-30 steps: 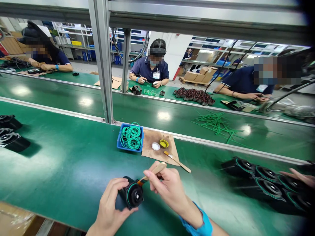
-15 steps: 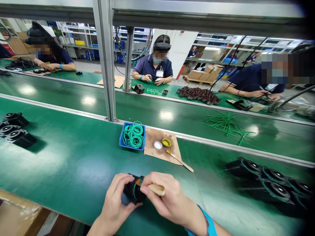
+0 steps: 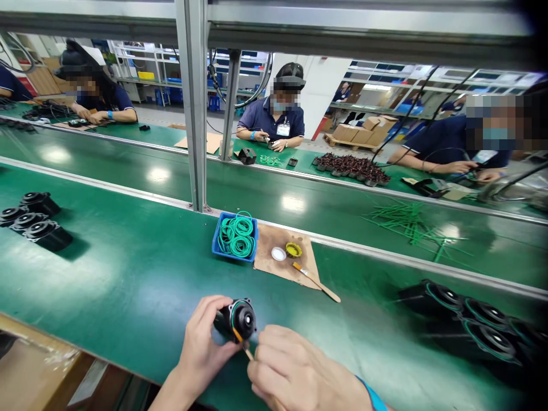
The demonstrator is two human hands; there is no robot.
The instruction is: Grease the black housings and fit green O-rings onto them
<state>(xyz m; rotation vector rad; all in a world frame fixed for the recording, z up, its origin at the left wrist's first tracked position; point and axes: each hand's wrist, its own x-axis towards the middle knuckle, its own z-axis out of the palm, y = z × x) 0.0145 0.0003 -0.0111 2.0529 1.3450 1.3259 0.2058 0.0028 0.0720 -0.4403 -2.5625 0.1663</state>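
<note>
My left hand (image 3: 200, 338) is closed around a black round housing (image 3: 243, 317), tilted so its lens-like end faces up and right. A green ring (image 3: 232, 313) runs round that end. Between the fingers of my right hand (image 3: 295, 365) is a small brush (image 3: 247, 349) with a wooden handle; its orange bristles touch the lower edge of the housing by the ring. Beyond my hands a second brush (image 3: 317, 283) lies partly on a stained cardboard sheet (image 3: 268, 267). A yellow-rimmed pot (image 3: 293, 250) and a white lid (image 3: 278, 253) rest on the sheet.
A blue bin (image 3: 234, 257) of green rings stands beside the cardboard. Similar black housings stand at left (image 3: 47, 234) and, with green rings, at right (image 3: 488, 331). A metal post (image 3: 192, 114) rises behind the bin. Co-workers sit across the green bench; loose green strips (image 3: 406, 222) lie beyond the rail.
My right hand has moved down and slightly right, carrying the brush from the housing's upper side to its lower edge. More of the housing's end face now shows. The whole view has shifted slightly.
</note>
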